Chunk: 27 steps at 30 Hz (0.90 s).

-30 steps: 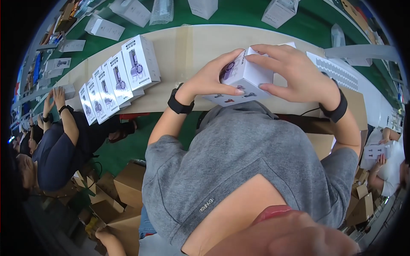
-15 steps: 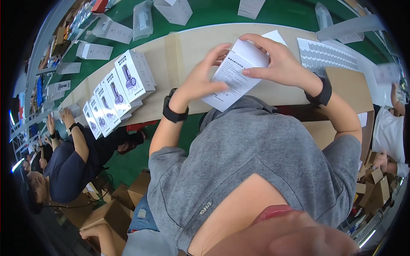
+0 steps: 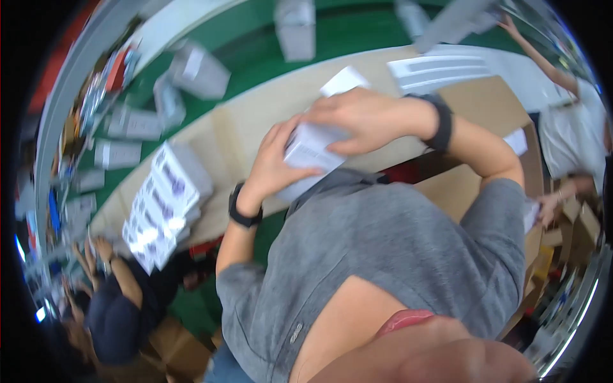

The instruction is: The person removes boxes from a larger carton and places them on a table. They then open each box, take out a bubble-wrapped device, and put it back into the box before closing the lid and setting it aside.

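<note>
A small white carton [image 3: 308, 167] with printed text is held in front of my body at the edge of the bench. My left hand [image 3: 271, 165] grips its left side, thumb across the printed face. My right hand [image 3: 364, 121] bends over its upper end, with fingers and thumb on either side of the end flaps. Motion blurs both hands, and the right one hides most of that end. Just beyond the right hand a white piece [image 3: 345, 81] lies on the bench.
Several printed white boxes [image 3: 167, 185] lean in a row on the bench [image 3: 249, 121] at left. A label sheet [image 3: 440, 71] and an open brown carton [image 3: 479, 102] are at right. White boxes [image 3: 131, 122] sit on the green conveyor [image 3: 246, 41]. Co-workers [image 3: 115, 313] work on both sides.
The view has shifted and turned. My left hand has closed on the carton's side, while my right hand has come down over its upper end. The carton is tilted more.
</note>
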Available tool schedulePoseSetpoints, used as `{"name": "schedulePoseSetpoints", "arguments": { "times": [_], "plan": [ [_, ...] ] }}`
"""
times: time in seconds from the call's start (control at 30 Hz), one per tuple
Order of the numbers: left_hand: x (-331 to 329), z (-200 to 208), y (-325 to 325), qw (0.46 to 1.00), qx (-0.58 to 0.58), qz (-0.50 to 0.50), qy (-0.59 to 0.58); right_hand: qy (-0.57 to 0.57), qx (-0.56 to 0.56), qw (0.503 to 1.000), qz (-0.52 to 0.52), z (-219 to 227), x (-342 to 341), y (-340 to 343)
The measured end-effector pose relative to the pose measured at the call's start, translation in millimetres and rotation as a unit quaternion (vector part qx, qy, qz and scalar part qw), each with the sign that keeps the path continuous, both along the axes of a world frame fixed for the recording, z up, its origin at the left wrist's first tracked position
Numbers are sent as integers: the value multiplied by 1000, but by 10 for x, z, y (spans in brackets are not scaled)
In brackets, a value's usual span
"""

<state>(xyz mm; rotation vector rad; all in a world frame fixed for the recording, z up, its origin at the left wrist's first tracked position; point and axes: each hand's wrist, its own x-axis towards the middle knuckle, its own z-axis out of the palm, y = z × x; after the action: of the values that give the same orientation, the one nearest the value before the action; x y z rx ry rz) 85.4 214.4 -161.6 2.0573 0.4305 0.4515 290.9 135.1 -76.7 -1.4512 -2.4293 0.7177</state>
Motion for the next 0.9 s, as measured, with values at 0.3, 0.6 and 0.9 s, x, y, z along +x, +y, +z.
{"name": "schedulePoseSetpoints", "arguments": {
  "times": [0.3, 0.6, 0.9],
  "plan": [
    [-15, -167, -104, 997, 37, 12, 65, -19, 31, 997, -68, -396, -262, -122],
    [-190, -217, -57, 995, -89, -40, 14, 70, 111, 988, -83, -502, -220, -312],
    [-134, -175, -39, 994, 31, -90, 46, 24, 123, 992, 32, -439, -299, -305]
  ]
}}
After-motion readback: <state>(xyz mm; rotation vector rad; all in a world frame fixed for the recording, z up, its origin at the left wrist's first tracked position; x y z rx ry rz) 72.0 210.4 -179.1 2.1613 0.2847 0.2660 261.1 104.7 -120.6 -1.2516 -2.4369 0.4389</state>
